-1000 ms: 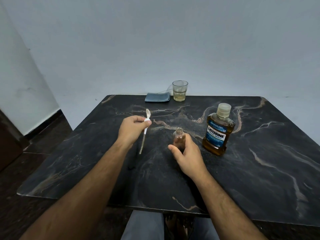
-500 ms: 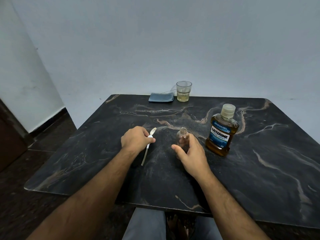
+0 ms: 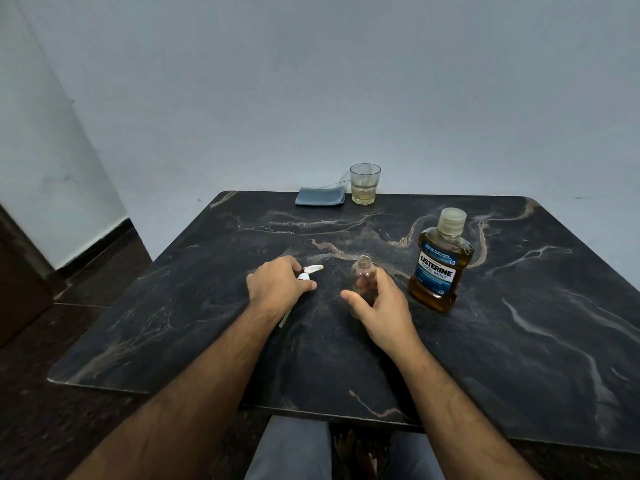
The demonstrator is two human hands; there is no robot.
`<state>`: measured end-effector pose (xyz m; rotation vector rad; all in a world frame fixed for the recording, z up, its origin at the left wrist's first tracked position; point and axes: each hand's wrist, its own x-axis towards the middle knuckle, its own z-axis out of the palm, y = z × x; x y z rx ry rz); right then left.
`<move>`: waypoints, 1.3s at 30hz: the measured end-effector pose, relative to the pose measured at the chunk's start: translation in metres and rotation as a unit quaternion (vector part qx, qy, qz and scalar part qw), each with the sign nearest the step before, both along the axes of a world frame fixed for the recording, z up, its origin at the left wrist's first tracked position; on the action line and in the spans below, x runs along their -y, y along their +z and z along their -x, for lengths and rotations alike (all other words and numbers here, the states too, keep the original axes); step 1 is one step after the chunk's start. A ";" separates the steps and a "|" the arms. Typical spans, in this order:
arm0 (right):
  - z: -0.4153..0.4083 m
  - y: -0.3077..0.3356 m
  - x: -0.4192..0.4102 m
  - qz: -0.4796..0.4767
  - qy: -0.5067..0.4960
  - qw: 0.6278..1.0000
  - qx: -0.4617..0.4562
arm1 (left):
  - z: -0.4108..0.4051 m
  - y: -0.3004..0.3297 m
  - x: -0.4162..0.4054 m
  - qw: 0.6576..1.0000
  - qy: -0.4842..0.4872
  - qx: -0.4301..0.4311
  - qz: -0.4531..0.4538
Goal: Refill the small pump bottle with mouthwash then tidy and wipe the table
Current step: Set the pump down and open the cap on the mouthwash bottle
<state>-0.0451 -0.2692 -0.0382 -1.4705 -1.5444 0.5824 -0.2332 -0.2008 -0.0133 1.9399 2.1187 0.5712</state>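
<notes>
A: What's laid out, biggest first?

B: The dark marble table (image 3: pixel 519 341), then the Listerine Cool Mint bottle (image 3: pixel 439 268), capped and standing just beyond the right hand's knuckles. Far past both sets of fingertips, at the back edge, sit a folded blue cloth (image 3: pixel 320 196) and a drinking glass (image 3: pixel 365 183) with a little pale liquid in it

A: And the small pump bottle?

B: The small pump bottle (image 3: pixel 363 280) stands upright and open-necked inside the curl of the right hand (image 3: pixel 379 306). It looks clear and empty. Its white pump head (image 3: pixel 309 271) is off, under the left hand (image 3: pixel 277 285), nozzle poking out past the fingertips and the dip tube trailing back beneath the wrist

A: How are the fingers set?

B: Right fingers (image 3: pixel 388 289) wrap loosely round the bottle's far side, thumb spread toward the near side, steadying it. Left fingers are curled down, pinching the pump collar against the table

A: What makes this step go well?

B: I'd say lay the pump flat where the tube won't roll, well apart from the pouring path. Keep the right hand low on the little bottle so it can't tip, then free the left for the Listerine cap. That narrow neck probably needs a slow pour
</notes>
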 end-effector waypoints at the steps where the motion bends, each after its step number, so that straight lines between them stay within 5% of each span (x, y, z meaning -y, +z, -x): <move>1: 0.000 0.000 0.000 0.001 0.001 1.000 -0.003 | -0.001 0.000 0.001 1.000 0.000 0.002 -0.003; 11: -0.004 0.003 0.001 0.001 0.000 0.999 -0.036 | -0.009 0.011 0.016 0.991 -0.035 0.114 -0.056; 24: -0.018 0.004 0.014 0.040 0.013 0.996 -0.076 | -0.036 0.003 0.067 0.905 -0.098 0.379 -0.167; 33: -0.071 0.016 0.059 -0.150 -0.211 0.954 -0.151 | -0.087 0.027 0.098 0.832 -0.170 0.470 -0.241; 39: -0.100 0.025 0.036 -0.054 -0.215 0.970 -0.099 | -0.128 0.042 0.107 0.811 -0.220 0.514 -0.175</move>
